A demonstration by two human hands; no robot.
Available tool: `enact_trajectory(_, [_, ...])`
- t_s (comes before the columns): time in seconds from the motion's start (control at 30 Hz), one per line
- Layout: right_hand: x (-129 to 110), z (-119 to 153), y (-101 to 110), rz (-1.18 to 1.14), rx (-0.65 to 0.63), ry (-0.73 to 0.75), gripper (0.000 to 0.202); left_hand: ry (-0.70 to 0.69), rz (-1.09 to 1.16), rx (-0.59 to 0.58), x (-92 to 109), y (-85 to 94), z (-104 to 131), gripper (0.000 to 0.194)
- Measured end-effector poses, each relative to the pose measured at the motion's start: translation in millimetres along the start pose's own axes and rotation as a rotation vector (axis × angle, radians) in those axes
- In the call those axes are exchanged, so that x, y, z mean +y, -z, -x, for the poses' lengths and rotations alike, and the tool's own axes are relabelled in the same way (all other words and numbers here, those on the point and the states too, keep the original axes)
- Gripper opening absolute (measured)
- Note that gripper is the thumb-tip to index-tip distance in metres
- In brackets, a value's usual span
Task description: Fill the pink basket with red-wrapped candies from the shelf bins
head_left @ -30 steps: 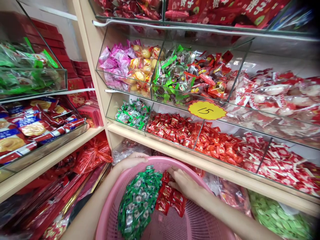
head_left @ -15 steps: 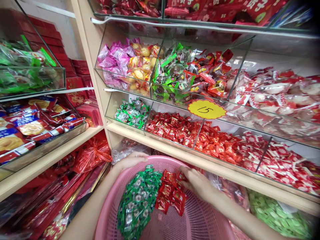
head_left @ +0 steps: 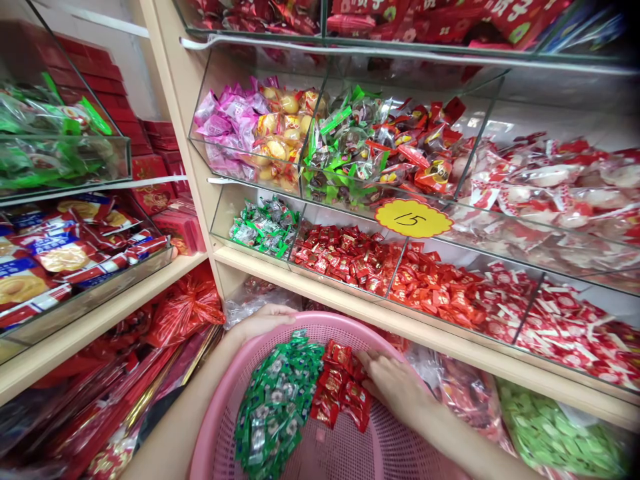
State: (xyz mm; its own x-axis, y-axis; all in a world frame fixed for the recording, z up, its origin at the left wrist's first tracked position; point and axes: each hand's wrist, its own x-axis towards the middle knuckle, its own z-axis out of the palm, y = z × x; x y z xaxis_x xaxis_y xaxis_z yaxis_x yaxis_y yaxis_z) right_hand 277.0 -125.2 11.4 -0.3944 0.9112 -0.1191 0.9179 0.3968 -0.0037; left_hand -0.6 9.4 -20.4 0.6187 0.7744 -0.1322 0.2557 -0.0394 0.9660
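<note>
A pink plastic basket (head_left: 213, 427) holds a heap of green-wrapped candies (head_left: 277, 407) on its left and a smaller cluster of red-wrapped candies (head_left: 337, 387) beside them. My left hand (head_left: 270, 319) is closed over the basket's upper left rim. Inside the basket at the right, my right hand (head_left: 387, 377) reaches over the rim, its fingertips at the right edge of the red candies. Its fingers are bent and partly hidden, so whether they grip a candy cannot be made out.
Above the basket, a wooden shelf edge (head_left: 435, 338) runs across under clear bins of red candies (head_left: 345, 257) and green-silver candies (head_left: 265, 227). A yellow price tag (head_left: 414, 218) hangs there. Bagged green candies (head_left: 560, 427) lie low at right, a red bag (head_left: 187, 307) at left.
My right hand has shifted slightly down and its fingers look a little more extended beside the red candies. My left hand and the basket stay in place.
</note>
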Motion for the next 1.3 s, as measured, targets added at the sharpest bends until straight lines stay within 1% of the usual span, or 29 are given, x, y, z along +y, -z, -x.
enact_trajectory(0.17, [-1, -4, -3, -0.034, 0.049, -0.016, 0.035, 0.032, 0.006, 0.029, 7, -2.3, 2, 0.043])
enact_trajectory(0.33, [-2, -13, 2, -0.104, 0.130, 0.020, 0.022, 0.030, 0.023, 0.035, 1, -1.3, 0, 0.044])
enact_trajectory(0.43, [-1, -22, 0, -0.172, 0.162, 0.046, 0.023, 0.043, 0.045, 0.033, 1, -1.8, 0, 0.046])
enact_trajectory(0.53, [-1, -30, -5, -0.205, 0.141, 0.037, 0.025, 0.078, 0.087, 0.016, 10, -4.0, 3, 0.047])
enact_trajectory(0.63, [-2, -36, -7, -0.206, 0.102, 0.022, 0.026, 0.062, 0.051, 0.031, 16, -5.2, 5, 0.045])
enact_trajectory(0.8, [-4, -41, -7, -0.233, 0.069, -0.025, 0.022, 0.056, 0.053, 0.030, 13, -4.3, 4, 0.044])
enact_trajectory(0.93, [1, -47, -14, -0.351, 0.082, -0.039, 0.022, 0.053, 0.063, 0.027, 13, -4.6, 3, 0.044])
enact_trajectory(1.1, [4, -51, -21, -0.482, 0.057, -0.053, 0.019, 0.074, 0.075, 0.045, 12, -4.2, 4, 0.045])
enact_trajectory(1.2, [1, -52, -15, -0.542, 0.070, -0.080, 0.019, 0.073, 0.074, 0.057, 10, -4.0, 3, 0.044])
enact_trajectory(1.3, [-2, -54, 0, -0.644, 0.070, -0.105, 0.019, 0.075, 0.079, 0.060, 10, -4.4, 3, 0.044])
